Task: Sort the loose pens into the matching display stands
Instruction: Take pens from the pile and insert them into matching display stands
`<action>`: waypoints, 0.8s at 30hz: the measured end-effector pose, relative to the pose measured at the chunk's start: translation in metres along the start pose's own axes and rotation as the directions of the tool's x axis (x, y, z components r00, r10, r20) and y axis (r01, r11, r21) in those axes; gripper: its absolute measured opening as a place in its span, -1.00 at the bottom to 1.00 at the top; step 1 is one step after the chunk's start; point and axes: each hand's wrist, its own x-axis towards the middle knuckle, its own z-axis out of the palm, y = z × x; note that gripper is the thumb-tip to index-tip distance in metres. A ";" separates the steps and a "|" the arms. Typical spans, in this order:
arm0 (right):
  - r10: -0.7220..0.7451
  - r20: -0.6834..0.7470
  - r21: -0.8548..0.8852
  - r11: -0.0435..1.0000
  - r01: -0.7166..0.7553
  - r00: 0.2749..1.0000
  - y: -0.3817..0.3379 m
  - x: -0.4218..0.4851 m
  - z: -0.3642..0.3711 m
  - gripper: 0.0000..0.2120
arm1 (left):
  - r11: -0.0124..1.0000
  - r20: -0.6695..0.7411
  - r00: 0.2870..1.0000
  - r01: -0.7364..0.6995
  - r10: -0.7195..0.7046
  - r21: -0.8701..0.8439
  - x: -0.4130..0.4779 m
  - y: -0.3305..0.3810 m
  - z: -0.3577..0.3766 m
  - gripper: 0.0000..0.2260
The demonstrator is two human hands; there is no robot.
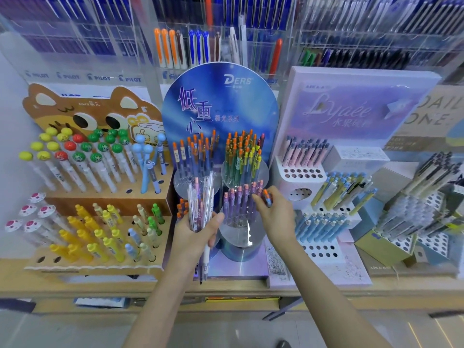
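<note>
Stationery counter (pixel 100 285), display stands crowded edge to edge. Your left hand (pixel 198 238) is closed round a bundle of loose pens (pixel 200 204), held upright with the thumb across the front. Judgement: this keeps the barrels readable and lets one be drawn off at a time. Your right hand (pixel 277 214), at 3 o'clock of the bundle, pinches an orange-capped pen (pixel 267 197) in curled fingertips, with the wrist bent back and the forearm running in from 5 o'clock. That pen sits at the right edge of the purple pen row (pixel 239 202) on the blue DERS stand (pixel 221 96). Whether it is seated in a hole, you cannot tell. Judgement: you are matching by barrel colour. Cat stand (pixel 82 111) at 9 o'clock, lilac stand (pixel 351 109) at 2 o'clock.
</note>
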 end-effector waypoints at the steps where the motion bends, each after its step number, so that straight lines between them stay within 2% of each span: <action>1: 0.011 0.008 0.002 1.000 -0.011 1.000 -0.001 0.001 0.000 -0.76 | 1.000 0.001 1.000 -0.002 0.002 0.001 0.000 0.000 0.000 -0.91; 6: 0.063 0.051 0.070 0.995 -0.066 0.997 -0.006 -0.011 -0.006 -0.72 | 1.000 -0.007 1.000 -0.012 0.013 0.025 -0.002 -0.001 -0.006 -0.89; 9: 0.057 0.044 0.280 0.958 -0.067 0.997 -0.014 -0.033 -0.007 -0.83 | 0.999 -0.056 0.998 0.007 -0.004 0.054 -0.004 -0.004 -0.019 -0.88; 11: 0.026 0.078 0.361 0.931 -0.053 0.997 -0.019 -0.044 -0.003 -0.85 | 0.998 -0.085 0.996 0.014 -0.008 0.061 -0.005 -0.007 -0.029 -0.86; 14: -0.038 0.108 0.321 0.947 0.002 0.993 -0.020 -0.048 0.010 -0.84 | 0.997 -0.135 0.991 0.031 -0.021 0.076 -0.008 -0.009 -0.042 -0.83; 18: -0.142 0.041 0.288 0.949 0.124 0.989 -0.023 -0.046 0.019 -0.82 | 0.996 -0.192 0.980 0.062 -0.048 0.068 -0.012 -0.009 -0.053 -0.82; 24: -0.170 0.107 0.326 0.937 0.127 0.980 -0.028 -0.044 0.031 -0.92 | 0.996 -0.264 0.963 0.076 -0.060 0.050 -0.010 -0.006 -0.060 -0.81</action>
